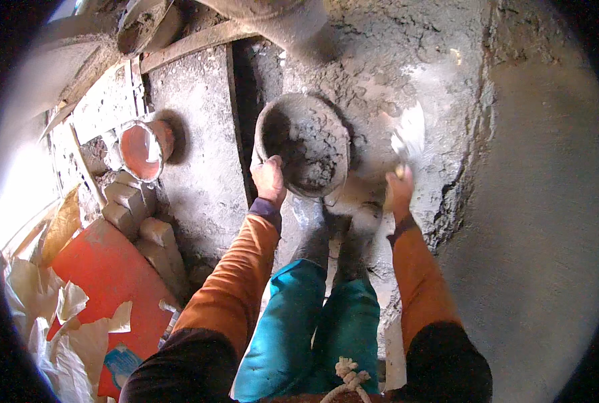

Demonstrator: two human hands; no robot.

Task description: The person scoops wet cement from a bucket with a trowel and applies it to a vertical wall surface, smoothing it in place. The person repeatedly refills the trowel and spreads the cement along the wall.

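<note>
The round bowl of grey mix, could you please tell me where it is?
In the head view, the bowl is just above centre, its lower-left rim held by the left hand, with the right hand's trowel to its right.

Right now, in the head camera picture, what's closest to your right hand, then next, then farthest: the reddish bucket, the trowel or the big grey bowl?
From the right hand:
1. Trowel: held in that hand.
2. Big grey bowl: to its left, with the left hand gripping the rim.
3. Reddish bucket: farther left, past the bowl.
</note>
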